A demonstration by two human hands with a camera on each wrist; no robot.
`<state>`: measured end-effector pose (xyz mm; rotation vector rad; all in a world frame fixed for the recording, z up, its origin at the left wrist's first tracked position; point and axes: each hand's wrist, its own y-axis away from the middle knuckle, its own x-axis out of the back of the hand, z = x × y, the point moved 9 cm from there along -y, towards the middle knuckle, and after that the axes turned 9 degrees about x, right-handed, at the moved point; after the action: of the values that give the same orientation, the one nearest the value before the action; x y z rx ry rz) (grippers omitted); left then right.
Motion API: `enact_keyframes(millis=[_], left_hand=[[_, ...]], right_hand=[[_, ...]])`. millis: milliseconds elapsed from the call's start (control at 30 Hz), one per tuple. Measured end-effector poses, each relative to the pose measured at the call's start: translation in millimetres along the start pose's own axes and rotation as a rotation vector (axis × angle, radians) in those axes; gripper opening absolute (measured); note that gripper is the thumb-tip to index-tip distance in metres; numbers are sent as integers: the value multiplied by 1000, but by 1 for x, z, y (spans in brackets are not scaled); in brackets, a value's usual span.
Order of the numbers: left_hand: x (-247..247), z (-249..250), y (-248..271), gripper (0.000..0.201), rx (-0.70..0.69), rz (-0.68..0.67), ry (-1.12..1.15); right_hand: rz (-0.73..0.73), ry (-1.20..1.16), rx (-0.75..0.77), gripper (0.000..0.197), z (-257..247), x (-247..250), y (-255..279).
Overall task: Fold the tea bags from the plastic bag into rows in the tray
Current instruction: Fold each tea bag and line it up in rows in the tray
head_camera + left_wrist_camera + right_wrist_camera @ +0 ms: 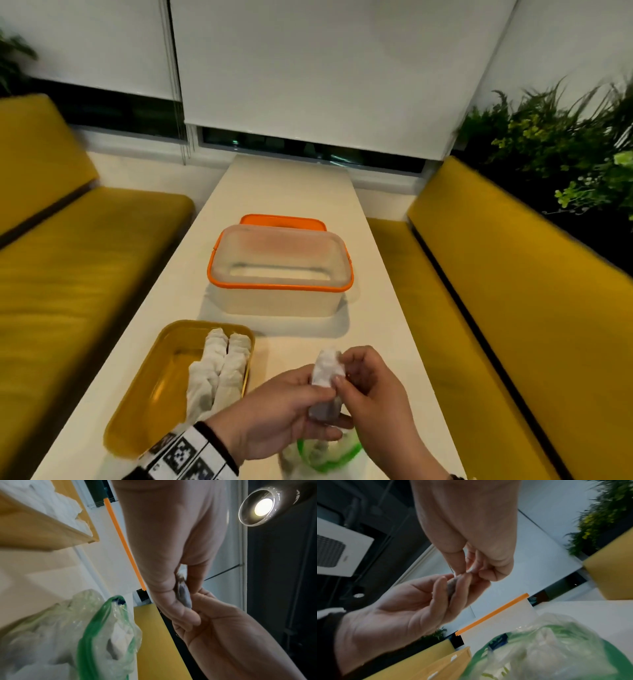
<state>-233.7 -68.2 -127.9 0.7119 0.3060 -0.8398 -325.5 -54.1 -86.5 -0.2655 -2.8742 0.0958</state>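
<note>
Holding one tea bag (325, 371) between both hands above the plastic bag (325, 452).
Left hand (274, 414) and right hand (373, 387) are pinching it with curled fingers, near table (383, 308) edge; tray (144, 394) is sitting just left, carrying two rows of folded bags (219, 366); box (279, 274) with orange rim is standing beyond, lid (282, 221) lying behind it.
</note>
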Motion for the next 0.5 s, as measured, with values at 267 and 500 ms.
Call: enact_keyframes(millis=[267,500], left_hand=[[27,-6,25,19,-118,386,-70],[50,-13,63,19,-178,567,-82]], right_hand=[[-87,338,263,31,3,-19,0],[-277,336,342,13,-11,-60,9]])
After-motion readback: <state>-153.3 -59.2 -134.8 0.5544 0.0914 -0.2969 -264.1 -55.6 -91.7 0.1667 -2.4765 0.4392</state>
